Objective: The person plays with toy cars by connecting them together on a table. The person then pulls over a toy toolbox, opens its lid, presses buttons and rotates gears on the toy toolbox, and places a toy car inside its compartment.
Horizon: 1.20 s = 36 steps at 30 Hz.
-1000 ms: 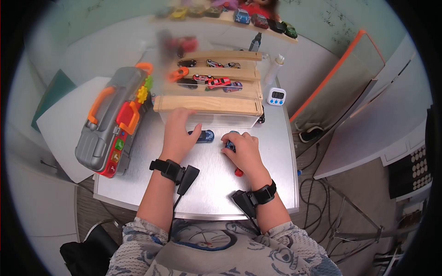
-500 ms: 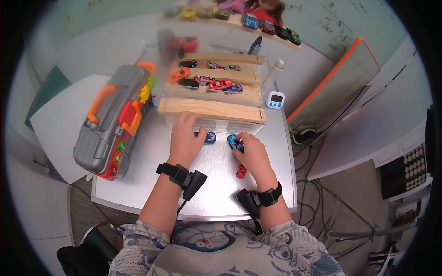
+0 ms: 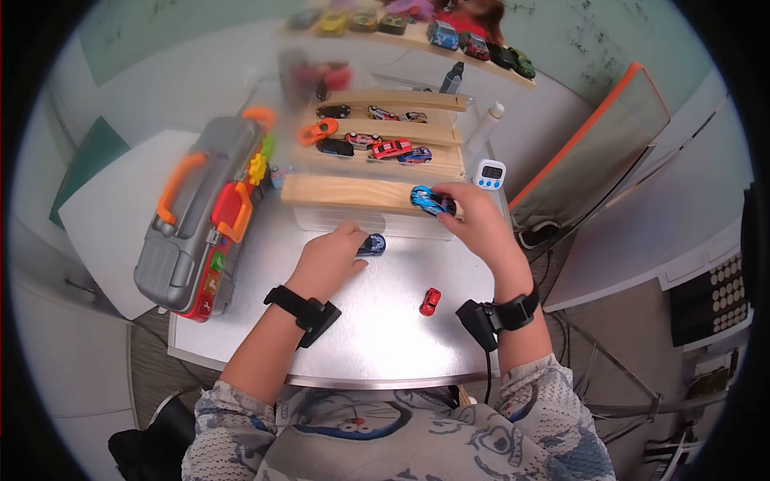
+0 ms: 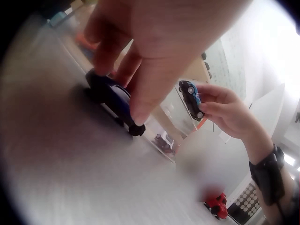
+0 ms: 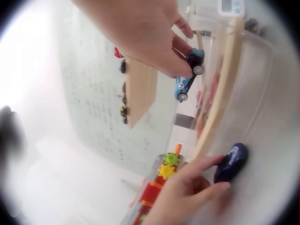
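In the head view my right hand [image 3: 481,220] pinches a light blue and black toy car [image 3: 431,200] above the front wooden strip [image 3: 345,191] of the clear bin. The right wrist view shows that car [image 5: 183,84] off the surface, between thumb and fingers. My left hand [image 3: 325,260] has thumb and fingers around a dark blue toy car [image 3: 372,245] on the table in front of the bin. In the left wrist view this car [image 4: 112,96] sits low between the fingertips. A red toy car [image 3: 431,301] lies on the table nearer the body.
More toy cars [image 3: 391,149] rest between wooden strips in the bin. A grey toolbox toy [image 3: 196,216] stands at the left. A white timer [image 3: 488,174] and a white bottle [image 3: 486,127] are at the right. Behind, a shelf [image 3: 417,44] holds several cars.
My right hand has lifted the light blue car from the table up over the front strip, leaving the red car in full view. My left hand has moved slightly nearer the body.
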Tool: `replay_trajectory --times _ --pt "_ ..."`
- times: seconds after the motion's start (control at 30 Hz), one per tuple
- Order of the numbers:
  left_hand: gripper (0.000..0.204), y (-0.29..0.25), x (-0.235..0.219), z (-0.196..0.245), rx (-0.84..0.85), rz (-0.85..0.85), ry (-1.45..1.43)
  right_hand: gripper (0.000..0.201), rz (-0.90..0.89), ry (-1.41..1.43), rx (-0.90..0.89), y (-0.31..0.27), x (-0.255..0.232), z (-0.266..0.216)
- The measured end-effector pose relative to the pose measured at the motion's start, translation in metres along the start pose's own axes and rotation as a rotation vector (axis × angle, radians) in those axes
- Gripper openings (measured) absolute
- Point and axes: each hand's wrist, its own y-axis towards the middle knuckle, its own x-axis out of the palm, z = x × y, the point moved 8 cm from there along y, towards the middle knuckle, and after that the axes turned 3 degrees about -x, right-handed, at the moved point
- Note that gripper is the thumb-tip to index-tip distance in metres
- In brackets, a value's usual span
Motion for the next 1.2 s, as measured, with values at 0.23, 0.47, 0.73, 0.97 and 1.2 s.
replay_trajectory --times 0.23,0.47,0.73,0.97,1.2 --pt "0.027 0.007 0.015 0.003 -0.039 -0.129 0.170 0.024 0.078 -0.037 -0.093 0.019 0.023 -0.003" --pt "0.029 -0.011 -0.072 0.034 0.082 0.034 0.034 0.025 0.037 -0.039 -0.094 0.029 0.037 0.008" --pt "0.029 0.075 -0.083 0.009 0.047 0.027 0.195 0.024 0.086 -0.122 -0.147 0.033 0.040 0.001" --pt "0.027 0.088 -0.049 0.006 -0.021 -0.132 0.264 0.023 0.076 -0.205 -0.113 0.029 0.049 0.011" --pt "0.025 0.087 -0.043 -0.005 -0.038 -0.073 0.250 0.018 0.169 -0.199 -0.113 0.025 0.043 0.016"
